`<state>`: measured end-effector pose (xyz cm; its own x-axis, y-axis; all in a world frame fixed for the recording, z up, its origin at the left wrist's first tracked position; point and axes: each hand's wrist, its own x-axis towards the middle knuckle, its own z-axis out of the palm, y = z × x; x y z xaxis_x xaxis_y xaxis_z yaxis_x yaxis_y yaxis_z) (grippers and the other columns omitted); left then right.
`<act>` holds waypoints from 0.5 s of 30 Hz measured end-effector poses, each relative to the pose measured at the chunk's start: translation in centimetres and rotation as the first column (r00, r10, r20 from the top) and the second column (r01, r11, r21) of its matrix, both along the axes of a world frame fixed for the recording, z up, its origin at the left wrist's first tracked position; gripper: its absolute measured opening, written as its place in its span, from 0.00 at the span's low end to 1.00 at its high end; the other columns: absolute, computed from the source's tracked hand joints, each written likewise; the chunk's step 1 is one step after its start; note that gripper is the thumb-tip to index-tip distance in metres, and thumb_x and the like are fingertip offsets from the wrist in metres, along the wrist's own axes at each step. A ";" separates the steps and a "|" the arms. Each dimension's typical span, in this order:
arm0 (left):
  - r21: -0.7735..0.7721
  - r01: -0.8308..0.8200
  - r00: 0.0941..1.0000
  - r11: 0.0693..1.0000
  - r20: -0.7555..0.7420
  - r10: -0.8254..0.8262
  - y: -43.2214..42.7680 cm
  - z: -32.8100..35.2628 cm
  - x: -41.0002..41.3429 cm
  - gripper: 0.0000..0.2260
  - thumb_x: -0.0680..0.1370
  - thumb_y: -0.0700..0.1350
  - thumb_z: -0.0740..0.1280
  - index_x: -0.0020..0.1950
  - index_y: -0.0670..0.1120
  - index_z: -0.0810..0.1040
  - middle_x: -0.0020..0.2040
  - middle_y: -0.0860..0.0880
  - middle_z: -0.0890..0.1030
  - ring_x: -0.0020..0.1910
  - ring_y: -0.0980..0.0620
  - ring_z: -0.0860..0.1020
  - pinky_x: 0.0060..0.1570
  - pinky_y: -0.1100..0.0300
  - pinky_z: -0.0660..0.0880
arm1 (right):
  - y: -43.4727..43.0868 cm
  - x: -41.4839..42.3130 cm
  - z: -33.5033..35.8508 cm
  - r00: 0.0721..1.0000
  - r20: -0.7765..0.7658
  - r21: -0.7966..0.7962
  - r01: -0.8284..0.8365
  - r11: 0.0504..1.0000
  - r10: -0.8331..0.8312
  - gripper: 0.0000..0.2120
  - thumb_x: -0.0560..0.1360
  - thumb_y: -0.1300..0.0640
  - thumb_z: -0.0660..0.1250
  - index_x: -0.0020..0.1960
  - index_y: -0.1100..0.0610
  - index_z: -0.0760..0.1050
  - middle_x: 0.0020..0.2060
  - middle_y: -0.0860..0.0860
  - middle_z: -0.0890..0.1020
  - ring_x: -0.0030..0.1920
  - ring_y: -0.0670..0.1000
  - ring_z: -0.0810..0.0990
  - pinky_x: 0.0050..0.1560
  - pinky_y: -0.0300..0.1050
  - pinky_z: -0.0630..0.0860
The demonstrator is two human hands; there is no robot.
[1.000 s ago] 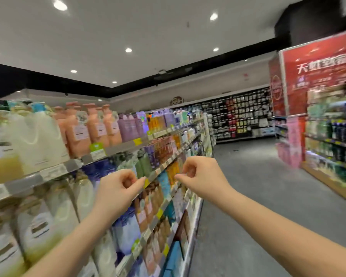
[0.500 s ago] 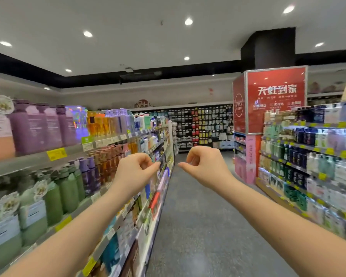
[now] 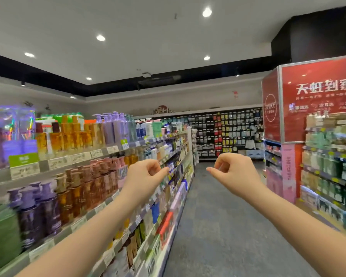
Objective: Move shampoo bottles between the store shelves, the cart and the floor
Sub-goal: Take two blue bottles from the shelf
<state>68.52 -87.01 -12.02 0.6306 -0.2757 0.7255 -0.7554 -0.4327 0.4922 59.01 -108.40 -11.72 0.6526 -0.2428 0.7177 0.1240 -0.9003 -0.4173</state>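
Note:
Both arms stretch forward at chest height over the aisle. My left hand [image 3: 145, 174] is curled shut and holds nothing; it hovers in front of the left store shelves [image 3: 100, 154] without touching them. My right hand [image 3: 233, 169] is also loosely fisted and empty, out over the grey floor [image 3: 224, 226]. Rows of shampoo bottles fill the left shelves: amber ones [image 3: 68, 138] and purple ones [image 3: 112, 126] on top, brown ones [image 3: 84, 192] and dark purple ones [image 3: 38, 212] below. No cart is in view.
A second shelf unit [image 3: 332, 172] with green and dark bottles lines the right side, beside a red signed pillar [image 3: 316, 100]. A far wall rack [image 3: 224, 132] of hanging goods closes the aisle. The floor runs forward between the two shelf rows.
The view has swung right and moved along the aisle, away from the left shelves. Both fisted hands have drifted apart and stay empty.

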 end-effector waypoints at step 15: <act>-0.008 -0.247 0.969 0.969 0.025 0.248 -14.2 0.6 35.6 0.13 0.75 0.48 0.70 0.33 0.43 0.76 0.27 0.51 0.74 0.28 0.54 0.71 0.35 0.56 0.71 | -17.3 40.6 -0.2 0.979 -0.055 0.017 -0.194 0.981 0.195 0.11 0.72 0.50 0.71 0.37 0.55 0.75 0.32 0.46 0.76 0.35 0.43 0.73 0.32 0.35 0.66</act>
